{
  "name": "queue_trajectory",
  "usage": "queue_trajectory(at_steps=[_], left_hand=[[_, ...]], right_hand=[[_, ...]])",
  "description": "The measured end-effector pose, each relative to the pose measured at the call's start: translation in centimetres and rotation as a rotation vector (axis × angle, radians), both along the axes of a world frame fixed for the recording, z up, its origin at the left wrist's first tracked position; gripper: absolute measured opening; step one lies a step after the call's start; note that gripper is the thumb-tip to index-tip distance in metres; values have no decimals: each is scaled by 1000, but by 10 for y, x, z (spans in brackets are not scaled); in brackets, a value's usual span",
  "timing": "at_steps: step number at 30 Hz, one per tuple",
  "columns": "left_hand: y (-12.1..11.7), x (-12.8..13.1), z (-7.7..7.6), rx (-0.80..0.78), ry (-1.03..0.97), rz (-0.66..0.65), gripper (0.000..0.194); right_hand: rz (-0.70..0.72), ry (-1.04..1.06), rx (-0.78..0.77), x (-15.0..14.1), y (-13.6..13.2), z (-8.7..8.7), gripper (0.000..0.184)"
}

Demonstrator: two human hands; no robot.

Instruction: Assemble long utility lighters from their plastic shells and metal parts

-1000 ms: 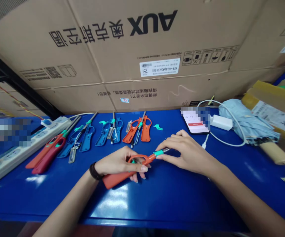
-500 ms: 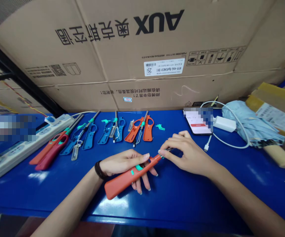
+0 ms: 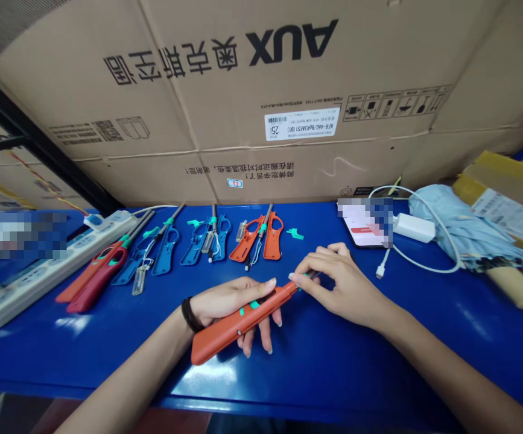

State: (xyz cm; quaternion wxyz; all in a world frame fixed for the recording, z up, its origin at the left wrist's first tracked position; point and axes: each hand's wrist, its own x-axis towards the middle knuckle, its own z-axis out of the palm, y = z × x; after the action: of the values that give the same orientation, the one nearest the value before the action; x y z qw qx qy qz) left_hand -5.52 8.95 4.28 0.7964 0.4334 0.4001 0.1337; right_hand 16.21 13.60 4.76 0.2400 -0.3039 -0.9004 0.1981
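An orange utility lighter (image 3: pixel 238 325) with teal clips lies across the fingers of my left hand (image 3: pixel 229 304), which holds its body over the blue table (image 3: pixel 329 367). My right hand (image 3: pixel 338 283) pinches the lighter's teal collar and thin metal nozzle (image 3: pixel 309 277) with its fingertips. Farther back stands a row of opened lighter shells: blue ones (image 3: pixel 166 250), orange ones (image 3: pixel 256 241) and red ones (image 3: pixel 101 277). Small teal parts (image 3: pixel 295 233) lie beside them. Neither hand touches that row.
A white power strip (image 3: pixel 53 271) lies along the left side of the table. At the back right are a phone (image 3: pixel 365 228), a white charger (image 3: pixel 414 228) with its cable, and a folded pale blue umbrella (image 3: pixel 467 232). A large cardboard box (image 3: pixel 243 108) stands behind the table.
The orange lighter has turned, so its trigger-loop opening no longer shows and its teal-clipped side faces up. My right fingers have moved onto the nozzle end. The view has shifted slightly.
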Motion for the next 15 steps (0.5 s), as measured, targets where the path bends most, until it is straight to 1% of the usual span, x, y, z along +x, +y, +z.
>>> queue_trajectory(at_steps=[5,10,13,15], left_hand=[[0,1,-3,15,-1,37,53],[-2,-1,-4,-22,-44,42,51],[-3,-1,-4,-79,-44,23,49],[-3,-1,-3,-101,-47,30,48]], right_hand=[[6,-14,123,-1,-2,0,28],[15,-32,230,-3,-4,-2,35],[61,-25,264,-3,-5,-1,38],[100,-3,264,-2,-6,0,37]])
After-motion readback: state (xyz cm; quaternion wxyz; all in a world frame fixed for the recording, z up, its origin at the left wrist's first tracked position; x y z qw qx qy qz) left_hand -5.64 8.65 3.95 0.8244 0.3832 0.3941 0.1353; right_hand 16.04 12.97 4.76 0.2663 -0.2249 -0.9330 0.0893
